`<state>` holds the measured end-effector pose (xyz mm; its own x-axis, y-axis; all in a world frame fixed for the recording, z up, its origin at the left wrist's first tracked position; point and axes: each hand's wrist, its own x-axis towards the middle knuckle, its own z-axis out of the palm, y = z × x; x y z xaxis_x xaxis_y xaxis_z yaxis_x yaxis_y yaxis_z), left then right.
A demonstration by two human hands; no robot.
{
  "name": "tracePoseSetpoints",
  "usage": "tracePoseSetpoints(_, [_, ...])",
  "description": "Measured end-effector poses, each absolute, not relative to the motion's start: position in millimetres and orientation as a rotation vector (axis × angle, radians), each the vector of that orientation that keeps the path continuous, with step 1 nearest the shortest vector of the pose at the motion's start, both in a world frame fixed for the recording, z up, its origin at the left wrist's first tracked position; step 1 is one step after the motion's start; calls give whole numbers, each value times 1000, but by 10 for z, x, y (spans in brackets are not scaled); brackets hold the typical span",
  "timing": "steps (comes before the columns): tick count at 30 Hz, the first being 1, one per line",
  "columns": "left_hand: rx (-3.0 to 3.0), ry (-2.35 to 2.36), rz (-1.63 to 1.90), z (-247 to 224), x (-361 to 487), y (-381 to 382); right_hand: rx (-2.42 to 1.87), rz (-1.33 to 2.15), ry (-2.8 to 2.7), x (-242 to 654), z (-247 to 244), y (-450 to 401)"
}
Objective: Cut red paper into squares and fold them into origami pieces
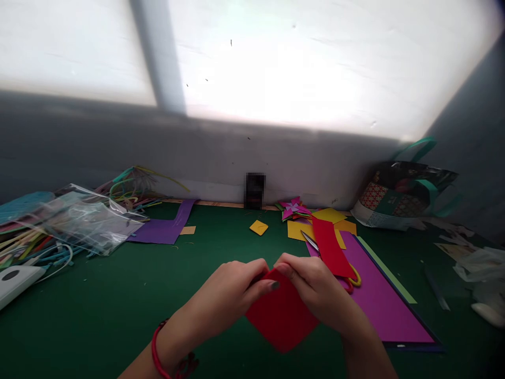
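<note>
A square of red paper (284, 318) is held up over the green table, one corner pointing down toward me. My left hand (246, 287) pinches its top left edge, thumb in front. My right hand (305, 276) grips the same piece near the top corner, its fingers meeting those of the left. Whether the paper is folded there is hidden by the fingers. Just beyond my right hand lie a red paper strip (331, 245) and scissors (310, 240) partly under it, with red and yellow handles. A small yellow folded square (259, 227) sits straight ahead.
Purple sheets (389, 297) lie at right, beside yellow paper pieces and a pink paper star (294, 207). A patterned bag (394, 197) stands at the back right. Plastic sleeves (106, 221), pipe cleaners (130, 187) and cut purple paper (158, 230) fill the left. A black object (254, 190) leans against the wall.
</note>
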<state>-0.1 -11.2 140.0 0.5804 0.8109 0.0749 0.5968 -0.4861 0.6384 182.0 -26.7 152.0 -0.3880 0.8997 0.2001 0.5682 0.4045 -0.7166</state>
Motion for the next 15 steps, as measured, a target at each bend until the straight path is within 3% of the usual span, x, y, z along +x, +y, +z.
tracePoseSetpoints(6, [1950, 958, 356, 1406, 2, -160, -1249, 916, -1962, 1907, 1526, -252])
tracePoseSetpoints(15, [1785, 880, 468, 1459, 2, -89, -1276, 1010, -1808, 1997, 1630, -241])
